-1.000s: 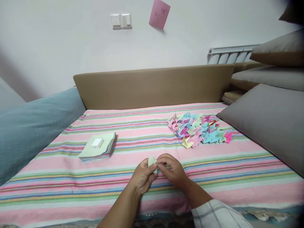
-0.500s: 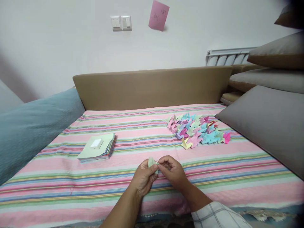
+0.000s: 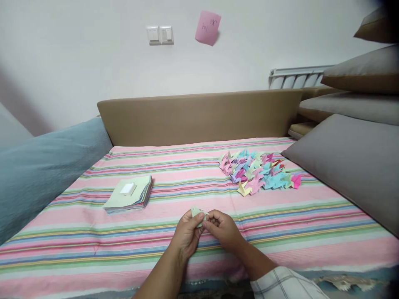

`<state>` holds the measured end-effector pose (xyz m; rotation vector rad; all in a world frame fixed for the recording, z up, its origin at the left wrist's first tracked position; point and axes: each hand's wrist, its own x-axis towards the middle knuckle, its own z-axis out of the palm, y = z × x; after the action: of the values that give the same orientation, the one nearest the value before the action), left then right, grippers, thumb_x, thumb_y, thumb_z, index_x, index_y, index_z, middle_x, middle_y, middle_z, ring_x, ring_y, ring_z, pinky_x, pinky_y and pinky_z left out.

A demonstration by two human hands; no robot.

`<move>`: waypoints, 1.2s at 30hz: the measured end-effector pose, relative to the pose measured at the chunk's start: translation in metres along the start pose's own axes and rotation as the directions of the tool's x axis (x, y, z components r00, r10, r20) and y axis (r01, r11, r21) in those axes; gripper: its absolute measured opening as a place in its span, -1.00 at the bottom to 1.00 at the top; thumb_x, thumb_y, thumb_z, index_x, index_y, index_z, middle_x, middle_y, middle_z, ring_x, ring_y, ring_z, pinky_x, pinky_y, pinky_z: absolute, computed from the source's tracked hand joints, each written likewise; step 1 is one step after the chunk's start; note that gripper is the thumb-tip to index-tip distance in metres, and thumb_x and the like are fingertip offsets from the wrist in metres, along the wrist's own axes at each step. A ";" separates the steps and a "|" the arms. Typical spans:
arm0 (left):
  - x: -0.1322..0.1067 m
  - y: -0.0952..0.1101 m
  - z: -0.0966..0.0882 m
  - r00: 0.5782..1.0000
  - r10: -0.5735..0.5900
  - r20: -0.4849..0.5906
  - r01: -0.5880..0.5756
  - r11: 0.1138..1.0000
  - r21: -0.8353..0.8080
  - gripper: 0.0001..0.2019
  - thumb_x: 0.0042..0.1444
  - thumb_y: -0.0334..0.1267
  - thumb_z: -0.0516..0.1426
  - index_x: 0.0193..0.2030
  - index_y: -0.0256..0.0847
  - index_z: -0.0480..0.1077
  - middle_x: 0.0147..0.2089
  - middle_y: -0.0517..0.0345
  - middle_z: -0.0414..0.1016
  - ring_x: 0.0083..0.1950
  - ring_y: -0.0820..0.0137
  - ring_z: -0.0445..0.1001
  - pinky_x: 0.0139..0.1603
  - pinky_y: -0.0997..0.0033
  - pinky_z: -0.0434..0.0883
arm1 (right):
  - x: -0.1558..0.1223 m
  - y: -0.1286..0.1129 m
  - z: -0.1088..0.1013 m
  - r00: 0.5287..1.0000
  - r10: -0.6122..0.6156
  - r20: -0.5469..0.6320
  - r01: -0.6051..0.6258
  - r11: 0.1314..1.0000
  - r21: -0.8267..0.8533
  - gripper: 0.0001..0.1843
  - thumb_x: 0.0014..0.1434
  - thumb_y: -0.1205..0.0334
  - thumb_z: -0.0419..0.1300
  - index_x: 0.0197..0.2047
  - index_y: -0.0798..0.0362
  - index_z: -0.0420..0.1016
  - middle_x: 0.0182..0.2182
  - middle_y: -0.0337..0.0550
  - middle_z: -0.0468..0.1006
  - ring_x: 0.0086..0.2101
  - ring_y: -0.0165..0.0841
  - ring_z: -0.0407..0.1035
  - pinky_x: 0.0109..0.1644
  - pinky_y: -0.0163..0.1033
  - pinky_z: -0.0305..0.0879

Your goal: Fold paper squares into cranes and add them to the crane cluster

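Observation:
A small pale green folded paper (image 3: 197, 212) is pinched between both of my hands, low over the striped bed cover (image 3: 280, 224). My left hand (image 3: 186, 234) grips it from the left with closed fingers. My right hand (image 3: 223, 229) pinches its right side with thumb and fingertips. To the left lies a stack of coloured square papers (image 3: 129, 194) with a small white block (image 3: 128, 189) on top. A heap of several folded paper cranes (image 3: 258, 171) in pink, blue, green and yellow lies farther off to the right.
A teal bolster (image 3: 43, 166) runs along the left side. Grey cushions (image 3: 349, 162) are piled on the right. A tan padded headboard (image 3: 199, 116) closes the far edge, with a wall, light switches (image 3: 160, 35) and a pink note (image 3: 208, 27) behind.
My hands have shifted slightly lower and kept working the green paper, which now sits lower between the fingers. The view has tilted a little.

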<state>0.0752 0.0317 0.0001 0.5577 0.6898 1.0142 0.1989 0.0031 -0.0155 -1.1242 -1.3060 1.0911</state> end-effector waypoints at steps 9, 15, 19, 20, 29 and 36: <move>0.000 -0.003 0.005 0.998 0.034 -0.047 -0.032 0.999 0.041 -0.69 -0.33 -0.29 0.40 -0.45 -0.31 0.40 -0.49 0.23 0.45 -0.45 0.55 0.41 -0.39 0.58 0.37 | 0.003 0.005 -0.001 1.000 0.016 -0.013 -0.017 0.998 -0.067 -0.69 0.01 0.01 0.19 -0.55 0.07 0.30 -0.64 -0.34 0.24 -0.57 -0.49 0.09 -0.48 -0.36 0.06; -0.002 0.003 0.002 0.999 0.039 -0.004 -0.038 0.989 0.140 -0.53 -0.32 -0.34 0.39 -0.20 -0.23 0.37 -0.37 0.19 0.51 -0.41 0.53 0.47 -0.34 0.57 0.42 | 0.006 0.002 -0.007 0.993 0.096 -0.067 -0.088 0.990 0.111 -0.57 -0.07 -0.14 0.23 -0.58 0.06 0.28 -0.67 -0.35 0.25 -0.59 -0.49 0.10 -0.48 -0.34 0.07; 0.001 0.002 -0.001 0.995 0.086 -0.045 -0.076 0.979 0.191 -0.54 -0.32 -0.31 0.40 -0.25 -0.24 0.32 -0.50 0.25 0.48 -0.52 0.58 0.43 -0.45 0.64 0.37 | 0.007 0.005 -0.006 0.990 0.122 -0.069 -0.110 0.981 0.162 -0.53 -0.11 -0.18 0.24 -0.60 0.06 0.25 -0.69 -0.36 0.24 -0.61 -0.50 0.07 -0.51 -0.34 0.03; 0.002 0.001 -0.001 0.994 0.096 -0.044 -0.086 0.976 0.200 -0.53 -0.33 -0.30 0.40 -0.27 -0.24 0.30 -0.51 0.26 0.47 -0.53 0.58 0.42 -0.47 0.65 0.36 | 0.006 0.006 -0.005 0.990 0.120 -0.073 -0.107 0.981 0.163 -0.53 -0.10 -0.17 0.24 -0.60 0.06 0.24 -0.69 -0.36 0.24 -0.61 -0.50 0.07 -0.51 -0.34 0.02; 0.001 0.006 -0.003 0.986 0.166 0.006 -0.161 0.948 0.275 -0.57 -0.32 -0.30 0.39 -0.38 -0.21 0.23 -0.58 0.36 0.38 -0.58 0.62 0.32 -0.49 0.64 0.29 | 0.007 0.000 -0.015 0.994 0.102 -0.026 -0.091 0.961 0.263 -0.53 -0.08 -0.11 0.27 -0.22 0.05 0.38 -0.44 -0.25 0.40 -0.49 -0.46 0.25 -0.44 -0.34 0.19; 0.000 0.011 -0.003 0.981 0.154 0.122 -0.193 0.861 0.470 -0.64 -0.35 -0.31 0.38 -0.48 -0.24 0.27 -0.59 0.34 0.34 -0.59 0.63 0.24 -0.55 0.65 0.14 | 0.010 -0.002 -0.027 0.998 0.065 0.001 -0.062 0.957 0.282 -0.48 -0.18 0.05 0.38 -0.15 0.04 0.39 -0.34 -0.18 0.46 -0.32 -0.37 0.36 -0.23 -0.26 0.29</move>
<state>0.0664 0.0367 0.0055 1.1084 0.8363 0.9815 0.2254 0.0130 -0.0114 -0.9601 -1.0727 1.2739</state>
